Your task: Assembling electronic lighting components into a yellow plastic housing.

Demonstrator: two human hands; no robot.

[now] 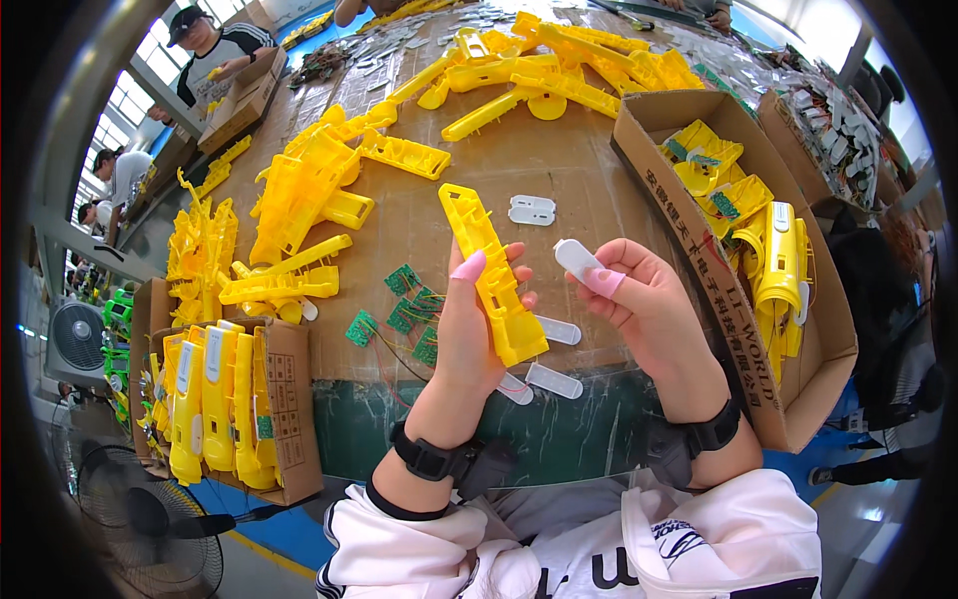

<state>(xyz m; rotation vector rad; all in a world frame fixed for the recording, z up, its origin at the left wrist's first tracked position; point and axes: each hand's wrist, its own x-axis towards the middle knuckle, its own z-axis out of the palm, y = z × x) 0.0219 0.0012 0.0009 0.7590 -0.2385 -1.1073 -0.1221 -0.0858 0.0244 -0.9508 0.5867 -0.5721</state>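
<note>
My left hand (461,334) is wrapped round a long yellow plastic housing shell (491,268), its ribbed hollow side facing up. In my right hand (644,299) a small white oval plastic cover (576,258) is pinched between thumb and fingers, apart from the shell. Both thumbs wear pink finger covers. Two white plates (532,210) lie on the cardboard beyond my hands. Closer in, a translucent white strip (554,380) and others like it rest beside and below the shell. Left of my left hand are several green circuit boards (402,281) with thin wires.
Yellow shells (309,190) are heaped at left and far side. An open carton (788,409) with yellow parts and boards stands at right; another carton (294,399) with yellow housings is at left. A fan (150,519) stands lower left. People work across the table.
</note>
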